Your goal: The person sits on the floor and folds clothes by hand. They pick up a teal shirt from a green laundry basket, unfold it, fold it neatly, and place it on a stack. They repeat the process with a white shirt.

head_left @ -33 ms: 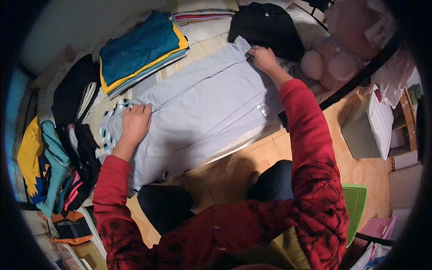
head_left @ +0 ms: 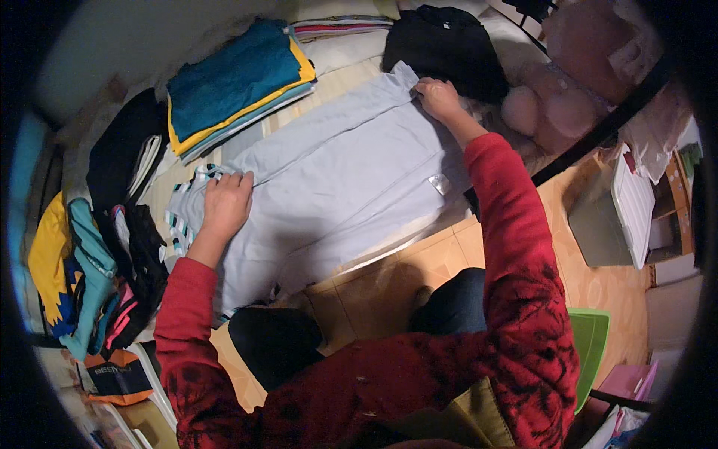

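A pale grey shirt (head_left: 351, 165) lies spread across the bed, with a fold line running along its far side. Patterned white, teal and black cloth shows at its left end, and a small white label (head_left: 440, 184) sits by its near right edge. My left hand (head_left: 227, 202) rests at the left end with fingers bent, pinching the cloth beside the patterned part. At the far right corner, my right hand (head_left: 438, 99) grips the hem between thumb and fingers. The fingertips of both hands are partly hidden.
Folded teal and yellow clothes (head_left: 235, 82) are stacked beyond the shirt. A black garment (head_left: 445, 52) lies at the far right, near a plush toy (head_left: 550, 105). Loose clothes (head_left: 93, 262) pile up on the left. A dark rail (head_left: 606, 123) crosses the right side, above a lidded bin (head_left: 609, 213).
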`<action>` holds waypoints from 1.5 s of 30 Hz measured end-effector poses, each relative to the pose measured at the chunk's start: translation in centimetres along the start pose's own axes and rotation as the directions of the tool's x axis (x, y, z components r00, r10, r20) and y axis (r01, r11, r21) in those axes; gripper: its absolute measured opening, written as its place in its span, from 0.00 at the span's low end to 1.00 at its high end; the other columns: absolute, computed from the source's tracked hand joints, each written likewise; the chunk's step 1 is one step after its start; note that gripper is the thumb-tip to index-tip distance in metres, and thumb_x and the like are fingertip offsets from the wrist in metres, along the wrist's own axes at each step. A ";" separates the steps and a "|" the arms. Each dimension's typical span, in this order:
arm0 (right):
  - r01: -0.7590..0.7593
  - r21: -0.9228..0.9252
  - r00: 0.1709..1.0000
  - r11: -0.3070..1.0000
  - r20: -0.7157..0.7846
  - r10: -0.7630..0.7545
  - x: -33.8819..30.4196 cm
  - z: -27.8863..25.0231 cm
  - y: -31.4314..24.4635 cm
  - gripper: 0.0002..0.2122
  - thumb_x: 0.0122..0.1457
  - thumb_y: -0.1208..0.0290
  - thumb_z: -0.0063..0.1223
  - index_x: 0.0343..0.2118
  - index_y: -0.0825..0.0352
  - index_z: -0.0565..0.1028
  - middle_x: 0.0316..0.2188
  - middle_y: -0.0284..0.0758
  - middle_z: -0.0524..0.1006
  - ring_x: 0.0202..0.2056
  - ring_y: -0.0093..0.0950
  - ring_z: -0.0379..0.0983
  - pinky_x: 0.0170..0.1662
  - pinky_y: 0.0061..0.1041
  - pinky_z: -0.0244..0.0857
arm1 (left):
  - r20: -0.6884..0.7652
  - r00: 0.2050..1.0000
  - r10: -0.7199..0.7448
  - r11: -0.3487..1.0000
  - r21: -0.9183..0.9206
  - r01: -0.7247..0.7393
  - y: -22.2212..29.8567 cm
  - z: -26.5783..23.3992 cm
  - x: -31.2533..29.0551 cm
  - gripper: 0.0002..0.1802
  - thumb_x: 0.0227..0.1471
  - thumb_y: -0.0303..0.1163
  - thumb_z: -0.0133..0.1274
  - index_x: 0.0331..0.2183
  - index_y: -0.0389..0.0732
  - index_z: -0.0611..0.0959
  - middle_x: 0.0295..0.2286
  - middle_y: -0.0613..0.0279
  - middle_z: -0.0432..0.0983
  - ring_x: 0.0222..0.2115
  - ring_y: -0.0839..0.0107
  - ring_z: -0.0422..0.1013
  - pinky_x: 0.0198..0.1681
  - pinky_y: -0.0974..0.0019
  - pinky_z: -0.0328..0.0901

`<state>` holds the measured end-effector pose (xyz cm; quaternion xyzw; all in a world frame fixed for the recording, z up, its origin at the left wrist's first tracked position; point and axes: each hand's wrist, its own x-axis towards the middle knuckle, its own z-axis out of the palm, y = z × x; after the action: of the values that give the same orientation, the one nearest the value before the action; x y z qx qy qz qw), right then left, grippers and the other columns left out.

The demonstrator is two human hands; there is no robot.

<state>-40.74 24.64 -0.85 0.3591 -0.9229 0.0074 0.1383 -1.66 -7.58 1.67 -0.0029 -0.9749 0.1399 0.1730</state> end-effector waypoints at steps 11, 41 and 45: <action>-0.215 0.170 0.957 0.962 -0.159 0.243 2.7 -3.0 -2.5 0.17 0.56 0.54 0.52 0.45 0.55 0.76 0.45 0.36 0.75 0.47 0.36 0.71 0.44 0.45 0.65 | 0.009 0.999 -0.051 0.999 -0.018 0.051 0.3 -0.6 0.3 0.22 0.48 0.45 0.56 0.41 0.40 0.79 0.40 0.54 0.76 0.43 0.58 0.70 0.44 0.53 0.63; -0.157 0.331 0.879 0.931 -0.382 0.284 8.3 1.8 -1.3 0.17 0.58 0.58 0.51 0.48 0.58 0.71 0.40 0.44 0.77 0.39 0.46 0.75 0.40 0.41 0.69 | 0.007 0.985 -0.174 0.975 -0.137 0.173 -9.4 2.6 1.2 0.04 0.44 0.31 0.51 0.26 0.42 0.77 0.25 0.57 0.73 0.33 0.57 0.70 0.38 0.55 0.59; -0.190 0.447 0.895 0.874 -0.286 0.341 8.4 1.6 -0.4 0.21 0.56 0.52 0.54 0.48 0.60 0.73 0.39 0.48 0.78 0.41 0.45 0.75 0.43 0.39 0.68 | -0.038 0.960 -0.276 0.954 -0.137 0.268 -9.9 3.5 1.2 0.03 0.45 0.29 0.51 0.27 0.42 0.76 0.25 0.56 0.74 0.32 0.55 0.72 0.35 0.53 0.60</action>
<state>-46.80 18.56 -0.26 0.2402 -0.9012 0.2839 0.2227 -3.55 -18.01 1.64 0.1162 -0.9678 0.0507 0.2174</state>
